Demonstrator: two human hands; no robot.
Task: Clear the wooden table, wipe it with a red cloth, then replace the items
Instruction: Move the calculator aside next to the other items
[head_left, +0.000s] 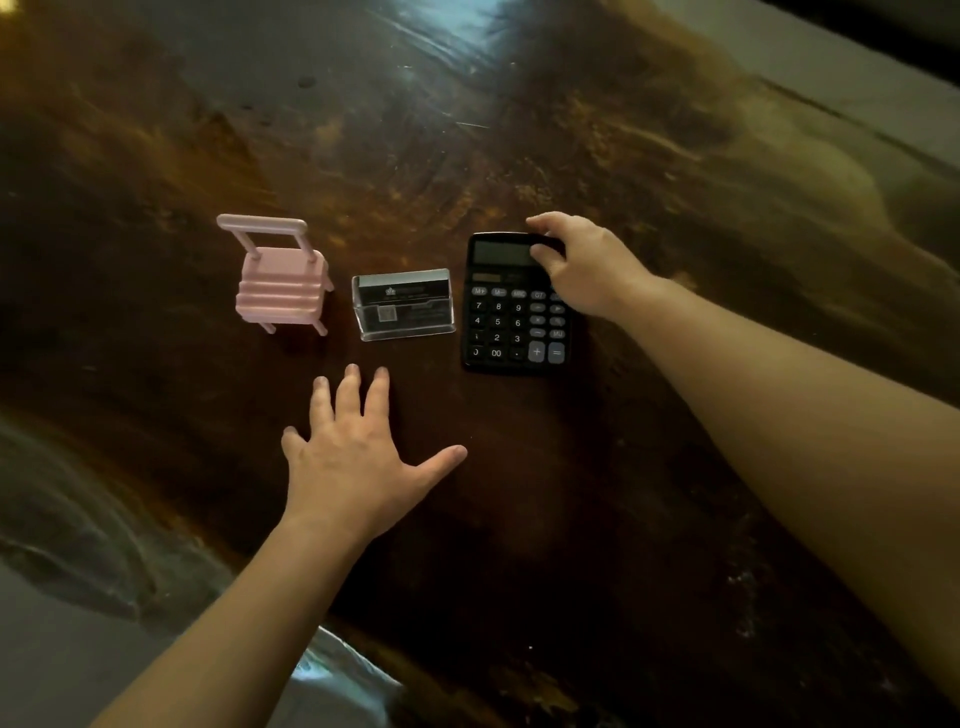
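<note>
Seen from above, a dark, glossy wooden tabletop (519, 130) carries three small things in a row across the middle. On the left stands a miniature pink chair (280, 275), upright, its backrest toward the far side. Just beside it, in the centre, sits a clear plastic card holder (402, 305) with dark business cards inside. To the right of that, close but apart from it, lies a black calculator (514, 304), flat, with grey keys and its display at the far end.

The right hand (584, 262) reaches in from the right and is clamped on the calculator's upper right corner, thumb on the display end and fingers curled around the far edge. The left hand (358, 457) is near the tabletop in front of the card holder, palm down, fingers spread apart and holding nothing; its fingertips stop short of the holder. Both forearms are bare. No red cloth is in view.
</note>
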